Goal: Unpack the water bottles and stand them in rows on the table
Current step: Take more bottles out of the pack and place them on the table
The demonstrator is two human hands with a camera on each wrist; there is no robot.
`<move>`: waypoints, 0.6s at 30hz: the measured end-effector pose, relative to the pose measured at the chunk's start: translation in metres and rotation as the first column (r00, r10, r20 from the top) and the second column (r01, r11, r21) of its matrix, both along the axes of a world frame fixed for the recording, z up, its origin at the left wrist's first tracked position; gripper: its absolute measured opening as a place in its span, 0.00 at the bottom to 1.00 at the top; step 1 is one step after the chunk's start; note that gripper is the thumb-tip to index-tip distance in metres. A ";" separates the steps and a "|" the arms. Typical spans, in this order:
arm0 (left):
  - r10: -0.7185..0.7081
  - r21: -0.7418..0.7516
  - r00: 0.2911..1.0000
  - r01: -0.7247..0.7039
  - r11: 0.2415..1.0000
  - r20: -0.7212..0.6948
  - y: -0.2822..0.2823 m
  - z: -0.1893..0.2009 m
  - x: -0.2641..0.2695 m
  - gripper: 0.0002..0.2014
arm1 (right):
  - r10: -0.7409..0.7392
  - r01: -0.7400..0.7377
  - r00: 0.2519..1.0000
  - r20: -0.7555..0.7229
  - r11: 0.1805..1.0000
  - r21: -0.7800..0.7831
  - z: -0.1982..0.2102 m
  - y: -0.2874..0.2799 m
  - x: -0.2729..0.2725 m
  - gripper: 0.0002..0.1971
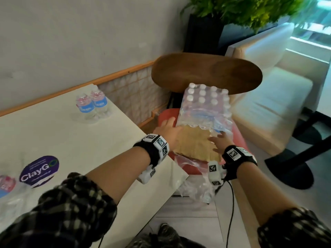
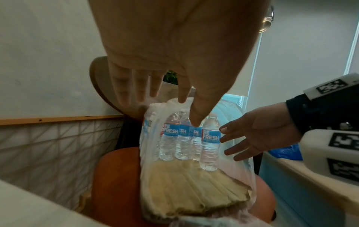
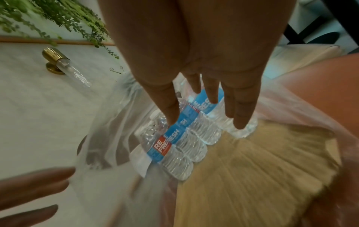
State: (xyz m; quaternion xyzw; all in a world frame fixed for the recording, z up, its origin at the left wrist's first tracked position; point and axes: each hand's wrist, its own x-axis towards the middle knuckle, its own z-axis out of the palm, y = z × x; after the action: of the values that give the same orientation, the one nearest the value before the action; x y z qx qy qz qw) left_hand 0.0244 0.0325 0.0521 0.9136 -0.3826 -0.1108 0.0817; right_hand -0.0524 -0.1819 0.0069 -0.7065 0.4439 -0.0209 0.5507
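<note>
A shrink-wrapped pack of small water bottles [image 1: 206, 106] with blue labels stands on a cardboard tray [image 1: 195, 145] on a red chair seat [image 1: 240, 138]. Its torn plastic wrap [image 1: 197, 183] hangs off the near end. My left hand [image 1: 168, 127] reaches with straight fingers to the pack's left side. At the pack's front right corner my right hand [image 1: 220, 142] is stretched out, fingers spread. Neither holds anything. The left wrist view shows the front row of bottles [image 2: 190, 138] under my left fingertips [image 2: 196, 119]. Two bottles [image 1: 93, 104] stand on the white table [image 1: 53, 136].
Part of another bottle [image 1: 6, 185] shows at the table's left edge, near a purple sticker [image 1: 39, 170]. The wooden chair back [image 1: 206, 72] rises behind the pack. A beige sofa [image 1: 272, 97], a planter [image 1: 202, 34] and a black table base [image 1: 295, 167] stand at the right.
</note>
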 end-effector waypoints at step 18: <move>-0.042 -0.106 0.996 0.050 0.993 0.076 -0.064 0.003 0.005 0.16 | 0.332 -0.429 0.869 -0.368 0.875 -0.223 0.001 -0.016 0.027 0.32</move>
State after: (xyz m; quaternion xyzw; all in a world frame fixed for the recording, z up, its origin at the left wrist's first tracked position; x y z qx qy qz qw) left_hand 0.0297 -0.0316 0.0549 0.9022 -0.4118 -0.0580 0.1142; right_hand -0.0258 -0.1979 0.0076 -0.8493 0.3688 0.1367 0.3521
